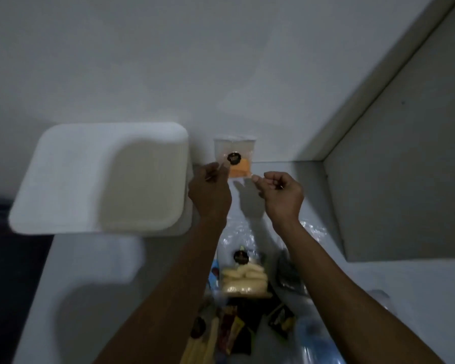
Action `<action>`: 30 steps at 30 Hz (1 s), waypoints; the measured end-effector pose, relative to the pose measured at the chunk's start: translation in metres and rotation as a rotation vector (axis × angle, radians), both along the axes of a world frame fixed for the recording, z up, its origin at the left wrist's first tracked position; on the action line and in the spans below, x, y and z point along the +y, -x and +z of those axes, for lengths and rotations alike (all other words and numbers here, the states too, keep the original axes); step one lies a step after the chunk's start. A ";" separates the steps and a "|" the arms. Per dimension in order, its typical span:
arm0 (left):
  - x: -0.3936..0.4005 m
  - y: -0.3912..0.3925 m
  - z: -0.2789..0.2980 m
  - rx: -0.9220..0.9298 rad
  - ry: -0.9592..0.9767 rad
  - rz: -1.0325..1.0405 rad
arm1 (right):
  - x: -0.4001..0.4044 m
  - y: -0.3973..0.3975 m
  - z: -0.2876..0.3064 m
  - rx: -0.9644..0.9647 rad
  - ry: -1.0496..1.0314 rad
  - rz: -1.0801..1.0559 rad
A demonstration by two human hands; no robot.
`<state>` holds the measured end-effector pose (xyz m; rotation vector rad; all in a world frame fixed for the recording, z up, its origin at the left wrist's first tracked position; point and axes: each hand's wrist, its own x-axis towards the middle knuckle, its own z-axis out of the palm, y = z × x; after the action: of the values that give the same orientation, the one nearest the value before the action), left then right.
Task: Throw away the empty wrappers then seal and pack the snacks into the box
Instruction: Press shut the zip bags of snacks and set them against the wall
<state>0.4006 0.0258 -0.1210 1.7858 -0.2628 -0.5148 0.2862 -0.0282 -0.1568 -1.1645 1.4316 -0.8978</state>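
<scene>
Both arms stretched forward; left hand [209,191] and right hand [283,194] raised, fingers curled (pinching); hands apart.

Round labels on snack bags [234,158] too blurred.

Glossy clear plastic snack bag [234,156] — matt white box [100,177]

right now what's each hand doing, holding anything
left hand: pinches a thin pale strip.
right hand: fingers curled, pinching something small; what it is cannot be told.
</scene>
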 end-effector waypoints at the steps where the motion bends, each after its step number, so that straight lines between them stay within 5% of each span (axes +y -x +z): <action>1: 0.018 0.004 0.005 0.001 -0.001 -0.056 | 0.016 0.007 0.005 0.001 -0.013 0.017; 5: 0.106 0.013 0.012 -0.104 0.004 -0.230 | 0.091 0.031 0.020 0.018 -0.016 0.100; 11: 0.238 0.020 -0.018 -0.076 -0.237 -0.255 | 0.205 0.054 0.003 0.227 -0.004 0.271; 19: 0.294 0.035 -0.069 -0.027 -0.610 -0.454 | 0.274 0.047 -0.028 0.363 -0.156 0.341; 30: 0.308 0.044 -0.052 0.032 -0.413 -0.253 | 0.286 0.044 -0.034 0.148 -0.217 0.243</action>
<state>0.3562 0.3336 -0.1731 2.1551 -0.3840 -0.8232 0.2420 0.2581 -0.1911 -1.2264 1.4283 -0.4836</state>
